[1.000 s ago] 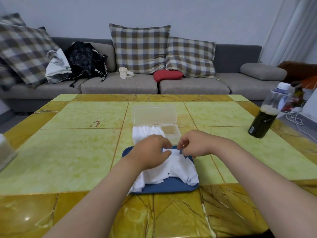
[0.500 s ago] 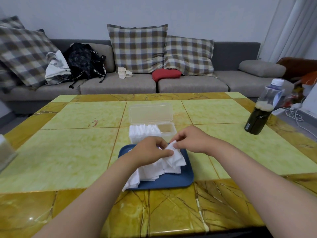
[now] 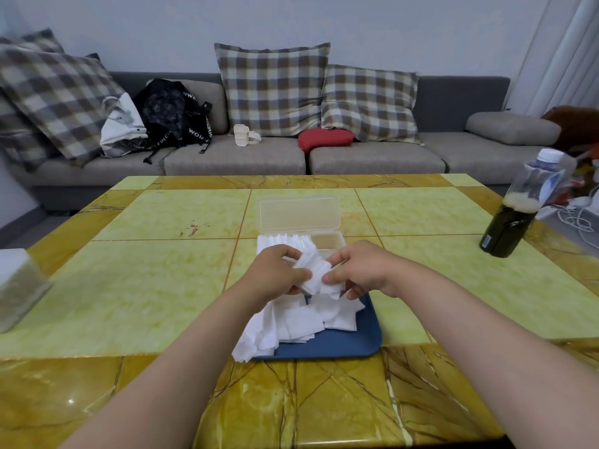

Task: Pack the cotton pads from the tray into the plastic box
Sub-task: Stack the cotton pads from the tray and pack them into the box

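A blue tray (image 3: pixel 343 346) lies near the table's front edge with a loose heap of white cotton pads (image 3: pixel 291 322) on it. Just behind it stands the clear plastic box (image 3: pixel 330 242), lid tipped open; upright pads fill its left part and its right part shows bare. My left hand (image 3: pixel 275 275) and my right hand (image 3: pixel 359 270) together pinch a small stack of pads (image 3: pixel 312 270), held above the tray's far end, close to the box's front wall.
A dark bottle (image 3: pixel 515 215) with a white cap stands at the table's right edge. A pale container (image 3: pixel 17 286) sits at the left edge. Behind the table (image 3: pixel 162 286) is a grey sofa (image 3: pixel 233 157) with checked cushions and bags.
Both hands have lifted a small stack of pads off the heap and brought it up and forward toward the box. The heap on the tray is more spread out.
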Motion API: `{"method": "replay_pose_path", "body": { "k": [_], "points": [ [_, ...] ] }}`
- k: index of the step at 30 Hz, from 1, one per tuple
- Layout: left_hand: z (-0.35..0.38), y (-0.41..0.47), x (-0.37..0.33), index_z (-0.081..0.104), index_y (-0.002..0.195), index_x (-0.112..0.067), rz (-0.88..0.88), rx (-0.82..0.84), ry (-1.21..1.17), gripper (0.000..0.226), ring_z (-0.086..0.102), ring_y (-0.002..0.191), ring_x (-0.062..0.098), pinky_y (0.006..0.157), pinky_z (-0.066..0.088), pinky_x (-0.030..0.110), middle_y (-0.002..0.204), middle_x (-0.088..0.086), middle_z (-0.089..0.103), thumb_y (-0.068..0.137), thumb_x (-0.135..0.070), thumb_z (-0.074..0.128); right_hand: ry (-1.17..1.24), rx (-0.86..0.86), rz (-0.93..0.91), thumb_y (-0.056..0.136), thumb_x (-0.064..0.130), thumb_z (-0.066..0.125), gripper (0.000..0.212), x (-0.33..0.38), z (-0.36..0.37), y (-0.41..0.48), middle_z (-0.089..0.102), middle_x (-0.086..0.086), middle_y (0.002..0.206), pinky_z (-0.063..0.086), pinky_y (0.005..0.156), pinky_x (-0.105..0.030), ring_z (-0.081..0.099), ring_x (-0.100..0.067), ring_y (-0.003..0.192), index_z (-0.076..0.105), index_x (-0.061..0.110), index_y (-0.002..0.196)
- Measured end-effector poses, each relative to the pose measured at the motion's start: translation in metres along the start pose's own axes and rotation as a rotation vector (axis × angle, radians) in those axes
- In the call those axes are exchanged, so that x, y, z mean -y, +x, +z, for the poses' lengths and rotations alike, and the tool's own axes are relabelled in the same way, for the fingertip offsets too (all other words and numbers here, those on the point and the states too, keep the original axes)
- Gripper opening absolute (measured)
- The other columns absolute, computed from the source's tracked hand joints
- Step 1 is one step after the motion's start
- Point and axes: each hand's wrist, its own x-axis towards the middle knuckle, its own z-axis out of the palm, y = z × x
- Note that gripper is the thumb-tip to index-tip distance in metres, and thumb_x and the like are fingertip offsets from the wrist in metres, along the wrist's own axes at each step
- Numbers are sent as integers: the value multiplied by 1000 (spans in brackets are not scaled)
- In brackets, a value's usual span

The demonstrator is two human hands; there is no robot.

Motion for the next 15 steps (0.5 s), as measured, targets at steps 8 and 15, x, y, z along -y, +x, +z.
{"method": "replay_pose_path", "body": {
  "k": [8, 15],
  "points": [
    [1, -1, -2, 61, 129, -30, 198, -48, 525, 39, 47, 128, 19, 105, 43, 37, 134, -3, 57, 90, -31, 63, -75, -45, -65, 86, 0, 63, 42, -2, -17, -3, 65, -8, 87, 47, 55, -25, 52, -18, 66, 70, 24, 120],
    [4, -8, -12, 71, 109, -21, 194, -15, 39, 22, 68, 67, -1, 62, 50, 13, 85, -6, 76, 87, -19, 73, 57, 28, -161, 84, -5, 60, 44, 2, -16, -5, 69, -22, 93, 48, 60, -29, 56, -19, 72, 64, 21, 120]
  ]
}}
